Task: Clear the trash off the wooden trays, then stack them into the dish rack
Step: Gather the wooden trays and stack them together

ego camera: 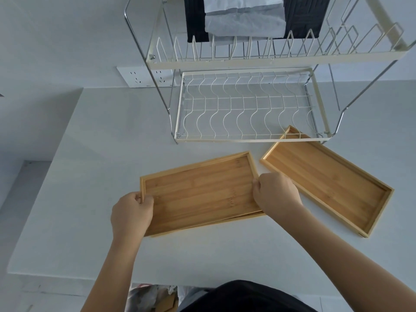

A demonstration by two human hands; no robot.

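A wooden tray [200,192] lies in the middle of the white table, seemingly atop another tray whose edge [236,219] shows beneath its near side. My left hand [131,212] grips its left short edge and my right hand [276,192] grips its right short edge. A separate wooden tray [326,183] lies at an angle to the right, empty, with its far corner under the front edge of the dish rack [247,138]. The rack's lower wire shelf is bare. No trash shows on the trays.
The rack's upper tier [270,57] has wire dividers, with dark and white cloth hanging behind it. A wall socket [137,76] sits left of the rack. Below the table's near edge, a bin with crumpled waste [153,298] is visible.
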